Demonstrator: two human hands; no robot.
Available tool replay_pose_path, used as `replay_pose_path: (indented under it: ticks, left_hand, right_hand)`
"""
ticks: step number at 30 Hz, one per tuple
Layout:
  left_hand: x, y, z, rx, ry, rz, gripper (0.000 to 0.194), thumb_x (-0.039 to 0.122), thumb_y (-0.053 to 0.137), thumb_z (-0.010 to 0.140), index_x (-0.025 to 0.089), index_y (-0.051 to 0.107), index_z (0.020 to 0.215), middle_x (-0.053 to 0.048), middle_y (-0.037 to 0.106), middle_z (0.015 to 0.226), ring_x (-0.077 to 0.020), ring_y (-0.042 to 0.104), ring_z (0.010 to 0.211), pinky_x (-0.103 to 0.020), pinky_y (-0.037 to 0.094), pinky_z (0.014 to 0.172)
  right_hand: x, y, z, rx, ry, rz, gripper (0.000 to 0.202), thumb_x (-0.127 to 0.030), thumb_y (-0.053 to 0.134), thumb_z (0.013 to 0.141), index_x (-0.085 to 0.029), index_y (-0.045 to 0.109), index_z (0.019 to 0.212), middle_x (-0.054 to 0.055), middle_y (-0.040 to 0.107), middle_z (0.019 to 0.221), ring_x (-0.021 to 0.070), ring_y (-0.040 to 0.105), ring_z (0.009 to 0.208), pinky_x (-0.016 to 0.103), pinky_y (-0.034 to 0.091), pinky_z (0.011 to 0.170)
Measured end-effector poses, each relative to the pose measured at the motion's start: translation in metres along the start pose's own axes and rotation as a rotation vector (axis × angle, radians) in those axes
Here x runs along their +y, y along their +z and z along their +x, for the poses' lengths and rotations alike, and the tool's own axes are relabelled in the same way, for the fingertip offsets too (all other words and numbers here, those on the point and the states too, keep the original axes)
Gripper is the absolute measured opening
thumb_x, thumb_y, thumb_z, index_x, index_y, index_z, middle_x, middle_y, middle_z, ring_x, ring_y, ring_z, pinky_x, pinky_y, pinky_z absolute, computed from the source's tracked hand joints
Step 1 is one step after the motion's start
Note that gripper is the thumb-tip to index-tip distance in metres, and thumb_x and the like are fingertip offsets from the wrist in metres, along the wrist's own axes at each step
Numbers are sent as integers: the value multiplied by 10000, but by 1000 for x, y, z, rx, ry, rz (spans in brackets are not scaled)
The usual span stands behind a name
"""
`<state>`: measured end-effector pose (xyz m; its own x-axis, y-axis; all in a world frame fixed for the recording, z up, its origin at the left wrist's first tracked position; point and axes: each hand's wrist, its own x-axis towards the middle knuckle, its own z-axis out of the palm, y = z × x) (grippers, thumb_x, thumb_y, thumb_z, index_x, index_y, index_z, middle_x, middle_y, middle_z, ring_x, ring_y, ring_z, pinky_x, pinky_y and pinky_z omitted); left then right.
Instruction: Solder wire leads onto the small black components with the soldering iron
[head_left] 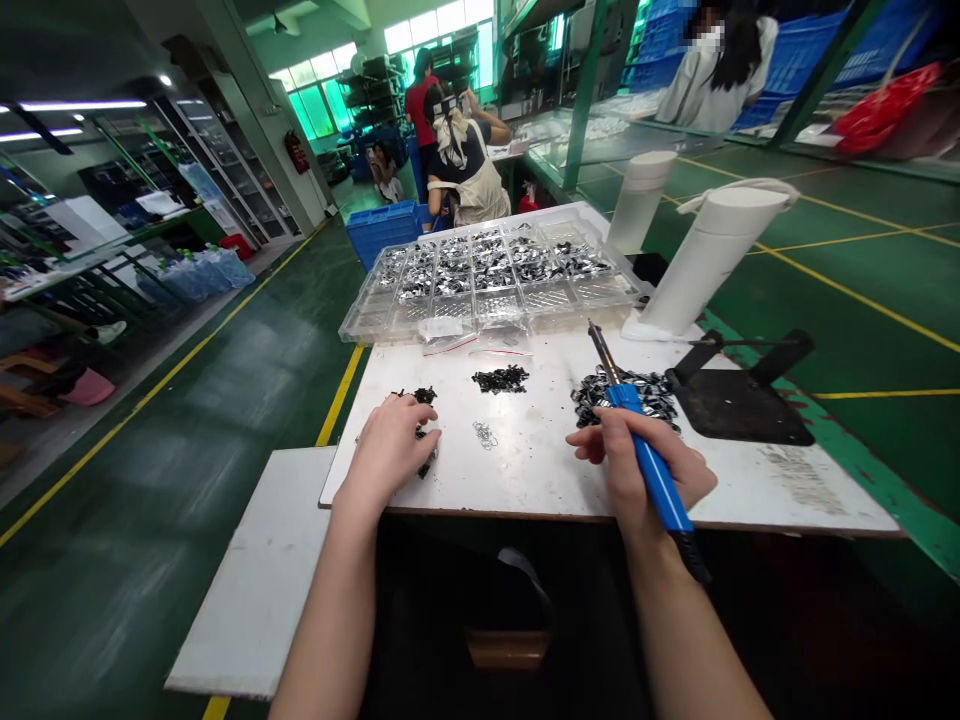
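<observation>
In the head view my right hand (641,465) grips a blue-handled soldering iron (646,455). Its metal tip points up and away from me, above a pile of shiny silver-and-black small parts (581,400). My left hand (394,440) rests at the board's left side, thumb and fingers apart, over a heap of small black parts (424,395) that it partly covers. Between the hands lie another heap of small black parts (501,379) and a little cluster of thin metal rings or springs (484,435).
A clear compartment tray (480,310) full of shiny parts stands behind, with small plastic bags (450,338) before it. Two white cylinders (705,260) stand at the right, near a black metal stand (739,405). Several people (465,160) are farther back.
</observation>
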<state>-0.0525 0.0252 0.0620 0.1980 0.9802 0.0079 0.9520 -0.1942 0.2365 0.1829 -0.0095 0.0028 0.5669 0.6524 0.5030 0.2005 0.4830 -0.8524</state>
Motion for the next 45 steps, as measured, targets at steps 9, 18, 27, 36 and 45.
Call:
replay_pose_path:
  ticks: [9, 18, 27, 36, 45]
  left_hand:
    - [1, 3, -19, -98, 60, 145, 253, 158, 564, 887, 191, 803, 964, -113, 638, 985, -305, 543, 1017, -433, 453, 841]
    - [20, 14, -22, -105, 164, 80, 240, 144, 547, 917, 182, 783, 902, -106, 666, 977, -277, 569, 977, -422, 465, 838]
    - [41, 30, -24, -133, 243, -150, 195, 148, 595, 898, 215, 766, 963, -64, 704, 938, -249, 621, 957, -364, 480, 824]
    - [54, 40, -2, -7, 70, -108, 185, 214, 595, 933, 208, 773, 983, -63, 691, 935, -238, 630, 950, -335, 460, 751]
    - [61, 46, 6, -38, 76, -6, 260, 171, 539, 938, 197, 767, 815, -77, 679, 862, -247, 628, 899, -335, 437, 657]
  right_hand:
    - [-3, 4, 0, 36, 9, 7, 135, -322, 711, 887, -201, 762, 854, -30, 702, 582, 129, 599, 442, 290, 505, 490]
    - [-7, 3, 0, 30, 25, -17, 163, -350, 723, 883, -197, 754, 838, -25, 691, 569, 133, 594, 441, 297, 507, 495]
    - [4, -2, 0, -68, -6, -42, 144, -296, 795, 831, -211, 775, 946, -23, 727, 623, 149, 661, 467, 296, 575, 508]
    - [-4, 1, -2, -45, -16, -36, 124, -299, 746, 861, -207, 780, 937, -18, 729, 609, 149, 658, 452, 303, 594, 505]
    - [0, -3, -2, -97, -67, -37, 179, -285, 695, 902, -212, 766, 1049, 17, 782, 719, 170, 688, 491, 324, 592, 508]
